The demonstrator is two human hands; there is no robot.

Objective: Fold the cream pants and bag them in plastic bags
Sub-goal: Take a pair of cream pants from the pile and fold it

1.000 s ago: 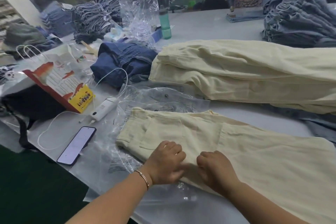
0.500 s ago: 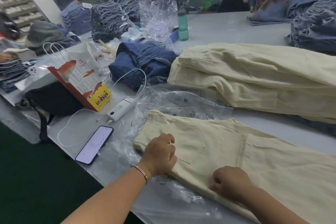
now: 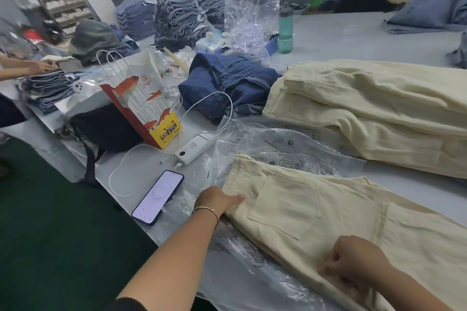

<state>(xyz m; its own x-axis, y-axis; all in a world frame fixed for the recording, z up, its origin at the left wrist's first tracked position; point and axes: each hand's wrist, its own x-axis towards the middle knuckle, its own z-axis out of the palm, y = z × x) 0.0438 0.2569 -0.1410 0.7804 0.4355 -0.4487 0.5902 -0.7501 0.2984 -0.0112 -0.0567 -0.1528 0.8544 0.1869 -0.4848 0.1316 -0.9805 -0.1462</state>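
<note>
Pants (image 3: 328, 214) are lying on plastic bags (image 3: 265, 144) on the tabletop (image 3: 341, 40); behind them a pants stack (image 3: 366, 108) is sitting, and left of them a phone (image 3: 158, 196) is lying before a power bank (image 3: 194, 145).

Hands spread apart since 1 s ago: then both sat side by side on the near edge of the cream pants (image 3: 316, 212), knuckles nearly touching. Left hand (image 3: 217, 201) slid left along that edge to the waistband corner, now at the pants' end, fingers tucked under the cloth, thumb on top. Right hand (image 3: 353, 264) moved right and nearer along the same edge, fingers curled on the fabric. Head camera swung left: phone (image 3: 158, 196) and paper bag (image 3: 141, 106) now sit further right in view.
</note>
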